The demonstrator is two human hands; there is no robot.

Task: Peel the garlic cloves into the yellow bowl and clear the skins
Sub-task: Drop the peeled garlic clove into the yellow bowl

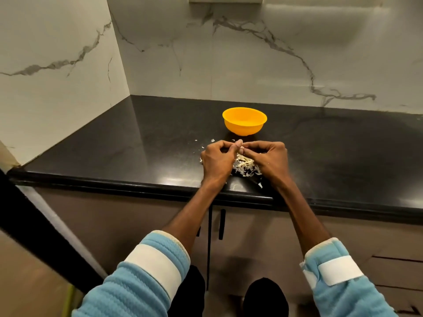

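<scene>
Garlic clove [239, 143]: pale, raised just above the tabletop, caught between the fingertips of both hands where they meet.
Left hand [215, 159]: fingers curled, thumb and fingertips pinching the clove from its 9 o'clock side.
Right hand [268, 159]: fingers curled likewise, pinching the same clove from its 3 o'clock side; how much skin is still on it is too small to tell.
Skins [246, 167]: a loose pale heap on the tabletop at 6 o'clock from the clove, lying in the gap between the two hands and partly hidden under the right one.
Flakes [207, 144]: a few stray bits scattered at 10 o'clock from the left hand, and one more at 6 o'clock from the right hand near the tabletop's front edge.
Yellow bowl [244, 121]: upright at 12 o'clock from the hands, near them but not touching; its inside shows yellow with a pale sheen, and whether cloves lie in it cannot be told.
Tabletop [142, 143]: black and glossy, set into a corner of marble-patterned wall [229, 56].
Sleeves [137, 282]: light blue, each with a white strap.
</scene>
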